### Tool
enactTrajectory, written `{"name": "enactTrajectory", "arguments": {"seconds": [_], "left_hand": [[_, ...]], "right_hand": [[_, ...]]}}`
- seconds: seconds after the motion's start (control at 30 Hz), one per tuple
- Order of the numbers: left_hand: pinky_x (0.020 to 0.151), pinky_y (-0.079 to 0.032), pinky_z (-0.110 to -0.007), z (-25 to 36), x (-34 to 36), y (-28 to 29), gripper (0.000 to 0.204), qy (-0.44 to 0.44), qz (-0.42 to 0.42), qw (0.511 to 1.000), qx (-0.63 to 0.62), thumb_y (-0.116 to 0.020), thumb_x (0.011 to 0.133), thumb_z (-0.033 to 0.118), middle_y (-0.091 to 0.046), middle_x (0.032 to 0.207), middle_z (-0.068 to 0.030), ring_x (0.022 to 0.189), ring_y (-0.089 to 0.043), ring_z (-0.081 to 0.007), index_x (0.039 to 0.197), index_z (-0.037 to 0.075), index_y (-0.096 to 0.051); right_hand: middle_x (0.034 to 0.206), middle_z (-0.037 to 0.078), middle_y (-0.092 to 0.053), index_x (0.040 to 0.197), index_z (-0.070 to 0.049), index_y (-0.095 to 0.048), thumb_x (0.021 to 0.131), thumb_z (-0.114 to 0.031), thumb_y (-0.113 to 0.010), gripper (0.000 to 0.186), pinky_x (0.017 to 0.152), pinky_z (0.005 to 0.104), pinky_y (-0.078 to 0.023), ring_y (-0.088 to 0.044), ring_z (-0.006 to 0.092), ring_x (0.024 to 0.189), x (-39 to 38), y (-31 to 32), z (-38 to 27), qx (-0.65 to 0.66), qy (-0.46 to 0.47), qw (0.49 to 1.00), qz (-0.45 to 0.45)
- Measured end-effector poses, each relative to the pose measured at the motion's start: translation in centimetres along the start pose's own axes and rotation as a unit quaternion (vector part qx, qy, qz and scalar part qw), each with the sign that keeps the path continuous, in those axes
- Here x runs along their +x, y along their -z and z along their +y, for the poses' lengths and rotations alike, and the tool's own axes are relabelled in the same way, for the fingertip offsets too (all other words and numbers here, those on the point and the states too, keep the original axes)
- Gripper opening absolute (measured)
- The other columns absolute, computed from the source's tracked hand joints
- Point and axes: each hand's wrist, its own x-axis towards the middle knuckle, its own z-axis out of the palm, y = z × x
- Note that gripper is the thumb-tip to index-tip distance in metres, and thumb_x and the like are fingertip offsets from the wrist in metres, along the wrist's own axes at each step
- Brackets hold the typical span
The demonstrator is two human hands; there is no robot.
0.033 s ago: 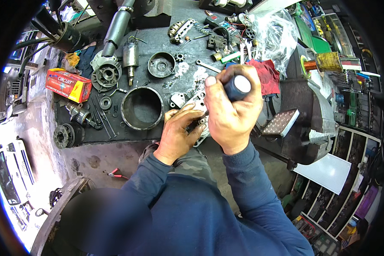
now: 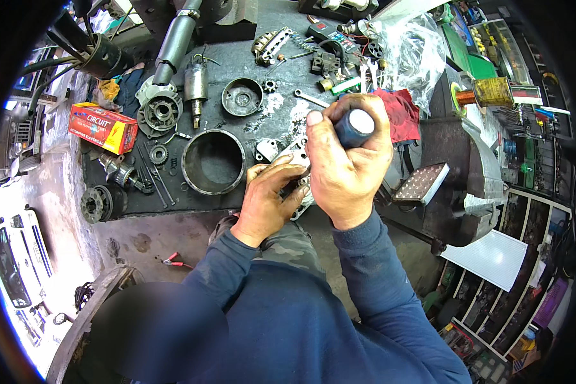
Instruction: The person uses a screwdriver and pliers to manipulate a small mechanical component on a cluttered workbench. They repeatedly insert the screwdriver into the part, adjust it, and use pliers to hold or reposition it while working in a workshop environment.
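Head | right grip (image 2: 351, 168): wrapped round dark-blue handle (image 2: 354, 130) | left grip (image 2: 265, 203): clasping metal casting (image 2: 299, 151)

Tool (image 2: 356, 130): cyl. handle, dk. blue w/ white end cap; gripped approx. vert., cap facing my remote cam., lower end hidden. Metal casting (image 2: 297, 153): silver-gry., irreg. outline, round holes; partly covered, below & L of handle on my feed. Tool-to-casting contact: I can't confirm.
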Motion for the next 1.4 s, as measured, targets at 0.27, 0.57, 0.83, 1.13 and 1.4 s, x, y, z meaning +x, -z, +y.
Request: {"name": "enactTrajectory", "arguments": {"seconds": [0.27,0.57,0.83,1.13,1.4], "left_hand": [[0.107,-0.047,-0.044,0.1,0.1,0.1,0.035,-0.019,-0.020,0.999,0.043,-0.081,0.086,0.014,-0.076,0.123,-0.0172,0.126,-0.068,-0.0345,0.119,0.003,-0.073],[0.110,-0.042,-0.044,-1.7,0.1,-0.6,0.038,-0.085,0.027,0.990,0.113,-0.083,0.090,0.026,-0.077,0.126,-0.0111,0.133,-0.064,-0.0287,0.121,0.007,-0.077],[0.115,-0.047,-0.045,4.6,-2.2,1.4,0.075,-0.098,0.036,0.994,0.039,-0.092,0.076,0.017,-0.063,0.142,-0.0224,0.135,-0.059,-0.0373,0.141,-0.003,-0.061],[0.107,-0.050,-0.046,5.2,2.8,-4.3,0.067,-0.007,0.050,0.999,-0.017,-0.077,0.090,0.011,-0.064,0.135,-0.0247,0.124,-0.064,-0.0398,0.150,-0.002,-0.050],[0.115,-0.045,-0.047,3.2,1.4,-5.5,0.071,-0.054,0.067,0.986,0.143,-0.084,0.083,0.016,-0.061,0.140,-0.0269,0.133,-0.057,-0.0424,0.144,-0.006,-0.054]], "right_hand": [[0.082,0.009,-0.060,0.106,-0.003,-0.056,0.091,0.000,-0.072,0.022,0.063,0.0323,-0.049,-0.057,0.0130,0.072,1.0,-1.6,-0.7,-0.068,0.038,0.997,-0.025],[0.093,0.008,-0.059,0.123,-0.003,-0.050,0.093,0.004,-0.062,0.032,0.074,0.0307,-0.052,-0.059,0.0152,0.081,-1.4,9.9,-4.8,0.180,-0.005,0.984,0.005],[0.102,0.011,-0.064,0.112,0.000,-0.062,0.093,-0.009,-0.074,0.024,0.087,0.0355,-0.051,-0.062,0.0195,0.096,-6.2,13.4,-4.5,-0.068,-0.070,0.977,-0.192],[0.105,0.002,-0.065,0.117,-0.002,-0.061,0.104,-0.010,-0.069,0.017,0.085,0.0290,-0.052,-0.060,0.0117,0.094,-1.2,7.2,1.4,0.177,-0.112,0.971,-0.113],[0.088,0.001,-0.059,0.118,-0.008,-0.056,0.112,-0.024,-0.061,0.018,0.065,0.0299,-0.051,-0.059,0.0113,0.070,-2.3,8.7,6.9,0.276,-0.191,0.941,0.042]]}}
